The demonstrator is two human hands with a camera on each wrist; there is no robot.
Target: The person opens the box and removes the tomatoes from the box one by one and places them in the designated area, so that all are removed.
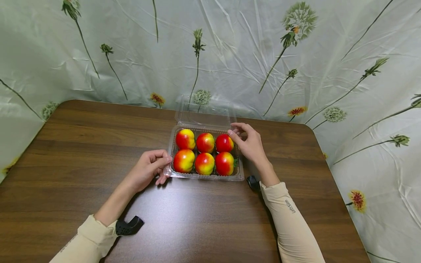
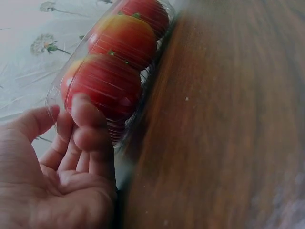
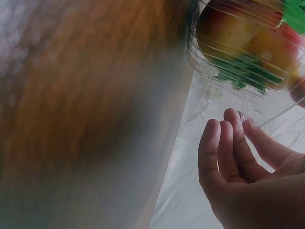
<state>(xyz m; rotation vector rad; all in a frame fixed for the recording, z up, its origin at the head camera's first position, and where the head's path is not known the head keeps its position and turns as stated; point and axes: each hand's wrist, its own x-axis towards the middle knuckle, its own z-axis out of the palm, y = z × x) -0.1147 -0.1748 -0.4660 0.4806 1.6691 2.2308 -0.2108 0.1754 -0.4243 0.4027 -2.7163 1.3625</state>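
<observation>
A clear plastic clamshell box (image 1: 210, 177) lies on the table with its lid (image 1: 204, 119) folded back towards the cloth. Several round red-and-yellow fruits (image 1: 205, 163), like peaches or nectarines, fill it in two rows. My left hand (image 1: 149, 168) pinches the box's left rim near the front corner, thumb on top and fingers curled under. At the back right corner, by the hinge, my right hand (image 1: 249, 141) pinches the rim between thumb and fingertips. The right wrist view shows these fingertips (image 3: 232, 114) at the plastic edge, with green leaves (image 3: 245, 71) under a fruit.
The brown wooden table (image 1: 82, 164) reaches back to a pale cloth (image 1: 131, 54) printed with flowers, close behind the raised lid. A black wrist device (image 1: 129, 226) sits at the left cuff and another black device (image 1: 253, 183) at the right.
</observation>
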